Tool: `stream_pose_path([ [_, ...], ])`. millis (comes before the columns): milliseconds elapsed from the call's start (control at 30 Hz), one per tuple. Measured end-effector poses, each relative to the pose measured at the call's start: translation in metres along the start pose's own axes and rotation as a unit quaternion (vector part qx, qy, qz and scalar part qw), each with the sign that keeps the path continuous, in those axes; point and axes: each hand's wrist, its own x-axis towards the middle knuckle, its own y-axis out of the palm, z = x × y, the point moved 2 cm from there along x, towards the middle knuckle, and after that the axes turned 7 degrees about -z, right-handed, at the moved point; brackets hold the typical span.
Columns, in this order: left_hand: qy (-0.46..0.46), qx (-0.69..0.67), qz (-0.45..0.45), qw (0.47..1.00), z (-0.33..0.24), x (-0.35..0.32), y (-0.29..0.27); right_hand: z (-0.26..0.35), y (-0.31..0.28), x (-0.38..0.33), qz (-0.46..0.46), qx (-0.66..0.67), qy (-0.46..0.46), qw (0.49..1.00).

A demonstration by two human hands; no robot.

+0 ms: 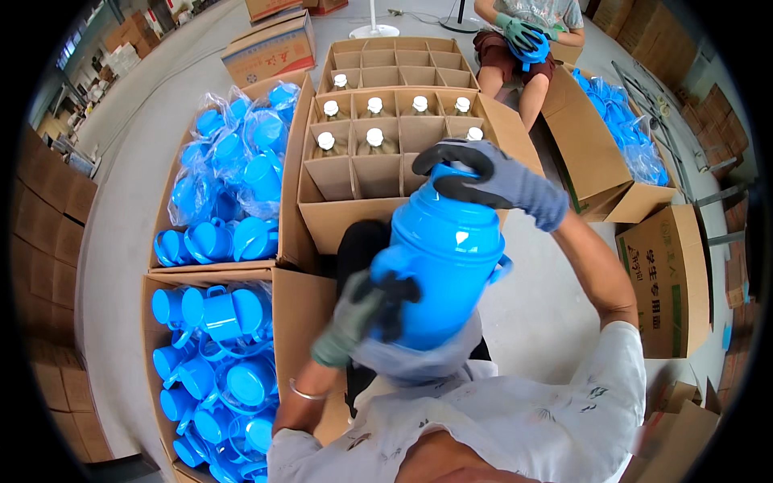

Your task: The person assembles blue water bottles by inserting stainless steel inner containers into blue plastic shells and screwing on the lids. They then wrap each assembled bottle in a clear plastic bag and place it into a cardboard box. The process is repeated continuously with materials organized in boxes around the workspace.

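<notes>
A large blue thermos flask (439,266) stands slightly tilted over my lap, with clear plastic film (423,358) around its base. My right hand (487,177), in a grey and black glove, is closed over its narrow top, fingers and thumb curled round it. Something small and white shows between them, too covered to make out. At the flask's left side is my left hand (366,314), in a green and black glove. Motion smears its fingers, so their grip is unclear. Just beyond the flask, a divided carton (354,217) holds several white-capped bottles (375,145).
Two open cartons of blue plastic parts, some with handles (213,314), stand at my left. Behind the divided carton is another divided carton (403,58). Across from me a seated person's gloved hands (523,36) hold a blue part. Another open carton (592,153) lies right.
</notes>
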Motion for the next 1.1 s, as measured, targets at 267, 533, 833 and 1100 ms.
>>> stream_pose_path([
  [267,0.070,0.115,0.062,0.989,0.012,0.016,-0.009,-0.001,-0.017,0.004,0.047,-0.006,-0.052,0.998],
  [533,0.394,0.415,0.018,0.820,0.050,0.009,0.076,-0.039,0.014,-0.021,0.077,-0.236,-0.016,0.968],
  [833,0.255,0.190,0.099,0.943,0.055,0.009,0.060,-0.028,0.019,-0.012,0.005,-0.018,0.065,0.998],
  [1100,0.084,0.104,0.051,0.990,0.020,-0.010,-0.007,0.001,0.008,0.009,-0.011,0.067,-0.025,0.997],
])
